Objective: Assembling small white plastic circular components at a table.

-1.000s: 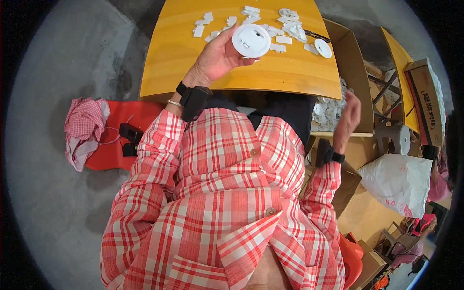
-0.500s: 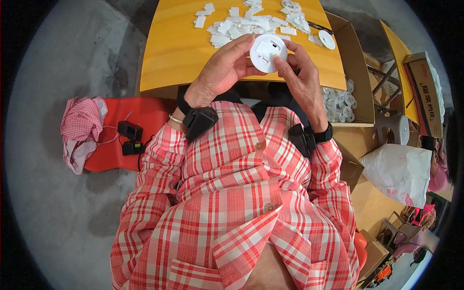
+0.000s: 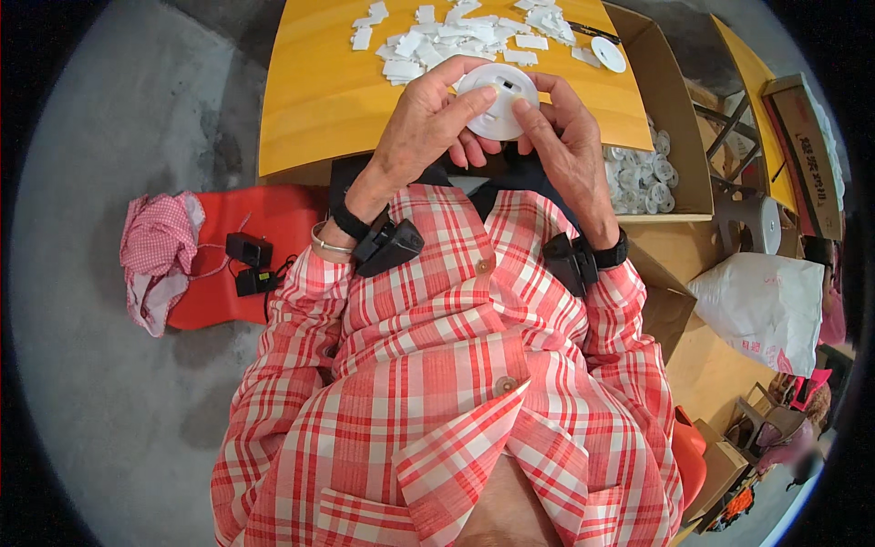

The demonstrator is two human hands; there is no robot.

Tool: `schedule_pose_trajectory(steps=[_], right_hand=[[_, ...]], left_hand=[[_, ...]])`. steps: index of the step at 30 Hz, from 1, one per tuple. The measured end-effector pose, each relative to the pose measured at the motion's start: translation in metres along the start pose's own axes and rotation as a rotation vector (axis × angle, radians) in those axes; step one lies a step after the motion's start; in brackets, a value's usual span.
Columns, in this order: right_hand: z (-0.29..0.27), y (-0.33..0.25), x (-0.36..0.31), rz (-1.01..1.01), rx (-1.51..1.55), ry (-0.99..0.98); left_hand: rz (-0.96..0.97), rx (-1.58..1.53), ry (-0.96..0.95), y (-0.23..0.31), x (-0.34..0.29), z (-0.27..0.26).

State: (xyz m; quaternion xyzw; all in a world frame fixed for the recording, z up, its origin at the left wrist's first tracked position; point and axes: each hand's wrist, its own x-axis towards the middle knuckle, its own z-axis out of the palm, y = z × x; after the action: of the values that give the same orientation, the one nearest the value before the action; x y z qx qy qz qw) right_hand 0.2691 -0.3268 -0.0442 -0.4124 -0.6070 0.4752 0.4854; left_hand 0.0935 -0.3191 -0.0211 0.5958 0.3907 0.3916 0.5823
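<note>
A round white plastic disc (image 3: 503, 103) with a small dark slot is held up at the near edge of the yellow table (image 3: 346, 118). My left hand (image 3: 428, 123) grips its left side, the thumb lying on the upper face and the fingers curled beneath. On the other side my right hand (image 3: 570, 137) pinches the rim, thumb on top near the middle. Beyond the hands, a loose pile of flat white plastic pieces (image 3: 456, 41) covers part of the tabletop. Another white disc (image 3: 608, 55) lies at the right, beside a dark pen-like tool (image 3: 594, 34).
An open cardboard box (image 3: 670, 100) right of the table holds several round white parts (image 3: 643, 182). To the left, a red seat (image 3: 214, 296) carries a pink checked cloth (image 3: 159, 239) and small black devices (image 3: 248, 248). A white sack (image 3: 764, 305) stands at the right.
My left thumb has come from the disc's edge onto its face, and the left fingers now curl underneath. The disc has turned slightly; my right hand keeps its hold.
</note>
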Motion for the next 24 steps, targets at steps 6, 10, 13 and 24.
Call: schedule_pose_trajectory(steps=[6, 10, 13, 24], right_hand=[[-0.006, -0.001, -0.002, -0.022, -0.049, 0.032], [-0.006, -0.002, -0.003, -0.023, -0.05, 0.045], [-0.006, 0.0, 0.0, -0.027, -0.034, 0.065], [-0.014, -0.002, -0.005, 0.153, 0.197, -0.006]], left_hand=[[-0.021, 0.034, 0.061, 0.001, 0.003, 0.015], [-0.007, 0.045, 0.087, 0.002, 0.003, 0.017], [-0.023, 0.054, 0.093, -0.001, 0.007, 0.018], [-0.11, -0.207, -0.039, -0.002, 0.01, 0.013]])
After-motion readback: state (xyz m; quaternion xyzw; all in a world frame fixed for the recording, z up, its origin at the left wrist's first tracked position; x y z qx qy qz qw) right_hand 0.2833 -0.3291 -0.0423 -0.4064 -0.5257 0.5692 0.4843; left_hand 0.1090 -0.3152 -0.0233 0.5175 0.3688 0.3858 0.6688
